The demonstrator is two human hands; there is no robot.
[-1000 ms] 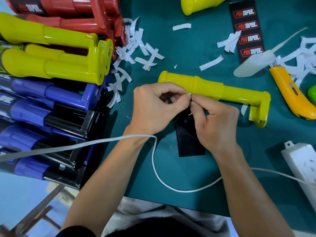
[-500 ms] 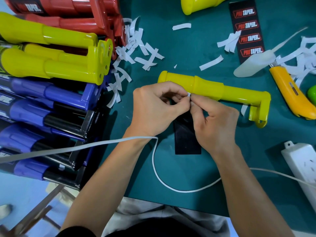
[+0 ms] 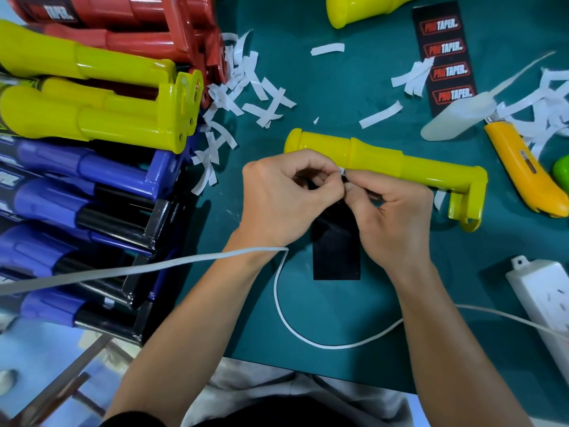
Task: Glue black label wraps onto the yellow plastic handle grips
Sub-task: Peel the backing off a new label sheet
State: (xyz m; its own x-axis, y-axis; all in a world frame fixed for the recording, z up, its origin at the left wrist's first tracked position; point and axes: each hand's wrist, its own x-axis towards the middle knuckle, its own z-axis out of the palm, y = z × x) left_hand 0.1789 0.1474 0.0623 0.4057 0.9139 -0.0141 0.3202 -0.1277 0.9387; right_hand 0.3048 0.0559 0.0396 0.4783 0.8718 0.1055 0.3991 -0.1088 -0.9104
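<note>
A yellow plastic handle grip (image 3: pixel 388 163) lies across the green mat, its bracket end to the right. In front of it a black label wrap (image 3: pixel 337 251) hangs down from my fingers, plain side up. My left hand (image 3: pixel 286 198) and my right hand (image 3: pixel 391 217) meet at the label's top edge, both pinching it; a small white bit shows between the fingertips. The label's upper part is hidden under my hands. A strip of printed black labels (image 3: pixel 445 57) lies at the back right.
Finished yellow (image 3: pixel 92 118), red (image 3: pixel 123 29) and blue handles (image 3: pixel 77 204) are stacked at the left. White paper strips (image 3: pixel 246 94) litter the mat. An orange utility knife (image 3: pixel 523 167), a white power strip (image 3: pixel 545 291) and its cable (image 3: pixel 308 331) lie nearby.
The black label has shifted slightly left and hangs straighter. My fingertips keep working at its top edge; both hands stay in place.
</note>
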